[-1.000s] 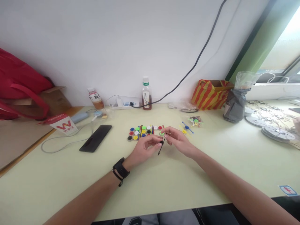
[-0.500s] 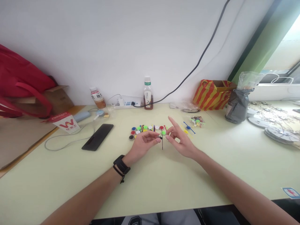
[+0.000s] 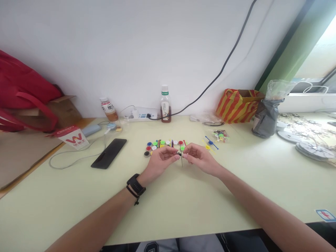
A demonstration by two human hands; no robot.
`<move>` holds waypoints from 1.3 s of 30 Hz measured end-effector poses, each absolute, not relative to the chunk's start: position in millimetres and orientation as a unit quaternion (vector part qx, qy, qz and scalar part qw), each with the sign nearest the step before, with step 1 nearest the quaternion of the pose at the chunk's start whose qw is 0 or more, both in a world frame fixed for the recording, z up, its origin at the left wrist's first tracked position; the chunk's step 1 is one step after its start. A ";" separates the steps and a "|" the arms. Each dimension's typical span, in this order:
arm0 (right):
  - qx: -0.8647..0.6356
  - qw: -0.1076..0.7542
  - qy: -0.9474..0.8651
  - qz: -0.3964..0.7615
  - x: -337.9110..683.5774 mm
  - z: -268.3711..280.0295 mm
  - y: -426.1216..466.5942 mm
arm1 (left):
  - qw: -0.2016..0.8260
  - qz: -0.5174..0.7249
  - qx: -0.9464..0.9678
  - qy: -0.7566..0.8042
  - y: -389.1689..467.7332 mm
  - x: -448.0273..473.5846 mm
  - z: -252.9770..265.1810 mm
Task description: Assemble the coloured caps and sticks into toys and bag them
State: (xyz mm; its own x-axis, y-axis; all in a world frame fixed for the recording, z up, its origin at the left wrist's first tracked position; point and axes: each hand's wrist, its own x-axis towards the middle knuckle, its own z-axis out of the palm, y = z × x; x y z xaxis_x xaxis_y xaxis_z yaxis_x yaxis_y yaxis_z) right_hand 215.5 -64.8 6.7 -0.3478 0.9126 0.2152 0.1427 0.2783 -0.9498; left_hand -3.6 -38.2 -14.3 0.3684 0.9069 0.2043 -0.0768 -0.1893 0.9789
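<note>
My left hand (image 3: 162, 159) pinches a small black hub with a thin dark rod (image 3: 181, 159) standing on edge across it; it looks like a spinner arrow. From the other side, my right hand (image 3: 201, 159) closes thumb and fingertips on the same piece; its exact contact is partly hidden. Just behind both hands lie rows of small round discs (image 3: 149, 144) in red, blue, green, white and black, with slim coloured sticks among them. To the right lie a blue spinner arrow (image 3: 210, 143) with a round hub and a yellow one (image 3: 207, 147).
A plastic bag of coloured parts (image 3: 222, 135) lies at the right. A black phone (image 3: 109, 154), a red-and-white box (image 3: 72, 137) and a cable are on the left. Along the wall stand a tea bottle (image 3: 165, 105), a power strip (image 3: 143, 114) and a striped bag (image 3: 237, 106).
My right hand's raised index finger has curled down, and its fingertips have come in to the dark piece. My left hand stays in place; the rod has turned slightly.
</note>
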 end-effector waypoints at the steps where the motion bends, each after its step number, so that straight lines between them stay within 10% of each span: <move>1: -0.387 0.417 -0.685 0.455 215.8 6.5 -64.7 | 0.543 0.451 0.627 0.330 -38.3 -3.5 -14.6; 17: -0.399 0.400 -0.722 0.398 212.6 1.1 -65.8 | 0.529 0.444 0.644 0.329 -42.4 -3.3 -13.1; 23: -0.394 0.440 -0.697 0.406 215.0 0.6 -63.9 | 0.363 0.437 0.728 0.383 -45.2 -3.7 -7.6; 31: -0.566 0.527 -0.625 0.103 261.1 10.9 -42.2 | 0.172 0.326 0.853 0.370 -41.0 -11.3 -12.0; 39: -0.642 0.213 -0.712 0.189 266.9 -6.4 -34.5 | 0.169 0.276 0.874 0.363 -41.4 -13.4 -15.6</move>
